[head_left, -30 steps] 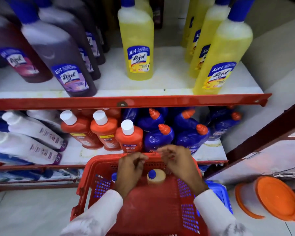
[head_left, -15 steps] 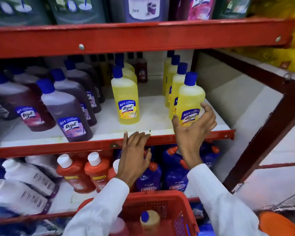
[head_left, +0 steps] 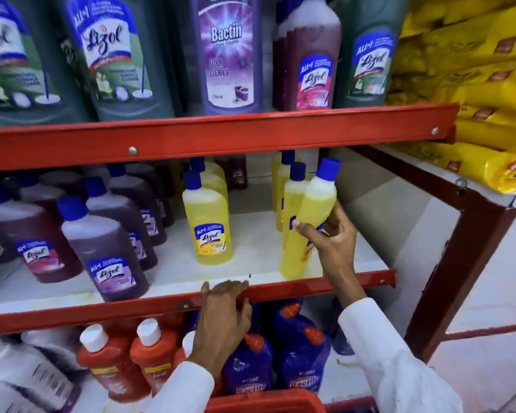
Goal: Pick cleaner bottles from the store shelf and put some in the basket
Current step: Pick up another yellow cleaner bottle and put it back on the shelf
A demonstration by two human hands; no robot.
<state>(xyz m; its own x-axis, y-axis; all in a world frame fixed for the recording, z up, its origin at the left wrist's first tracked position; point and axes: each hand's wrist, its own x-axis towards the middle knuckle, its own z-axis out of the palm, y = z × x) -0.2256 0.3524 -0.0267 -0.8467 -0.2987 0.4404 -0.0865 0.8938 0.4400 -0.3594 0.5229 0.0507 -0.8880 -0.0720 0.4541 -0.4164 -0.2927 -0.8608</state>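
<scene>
My right hand [head_left: 332,239] grips a yellow Lizol bottle [head_left: 309,216] with a blue cap at the right end of the middle shelf; the bottle is tilted, its base near the shelf's front edge. My left hand [head_left: 222,314] rests flat, fingers apart, on the red front rail [head_left: 102,311] of that shelf, holding nothing. Only the rim of the red basket [head_left: 262,402] shows at the bottom edge. Another yellow Lizol bottle [head_left: 207,225] stands upright mid-shelf, with more yellow ones [head_left: 292,192] behind the held bottle.
Purple Lizol bottles [head_left: 108,251] fill the middle shelf's left. Large Lizol and Bactin bottles [head_left: 227,55] line the top shelf. Below stand orange bottles [head_left: 108,365] and blue Bactin bottles [head_left: 248,365]. Yellow bags [head_left: 474,84] lie stacked at the right beside a red upright post [head_left: 459,248].
Both hands left the basket and rose to the middle shelf. My right hand closed around the front yellow bottle and tilted it; my left hand settled on the shelf rail. The view tilted upward.
</scene>
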